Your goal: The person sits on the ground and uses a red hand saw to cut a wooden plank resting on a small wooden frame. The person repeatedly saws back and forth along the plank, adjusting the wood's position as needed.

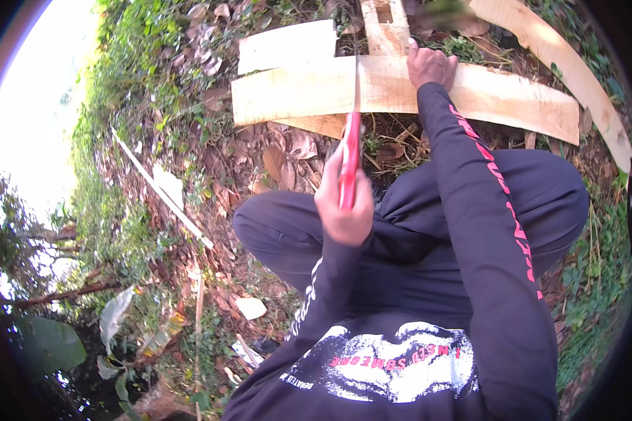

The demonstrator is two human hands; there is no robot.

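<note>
My left hand [347,210] is closed around the red handle of a hand saw [350,151]. The saw's thin blade points away from me and lies across a long pale wooden board [295,95], left of its middle. On the same board, right of the blade, rests my right hand [432,68], its fingers curled at the far edge and its thumb side toward the saw. Beyond the board and between the hands' positions is a wooden piece with a rectangular hole [385,31], partly cut off by the picture's top edge.
A shorter pale board [288,45] lies behind the long one. A long curved-looking plank [555,63] runs down the right side. My folded legs [288,228] are close below the board. Thin wood strips [161,189], dry leaves and green plants cover the ground leftward.
</note>
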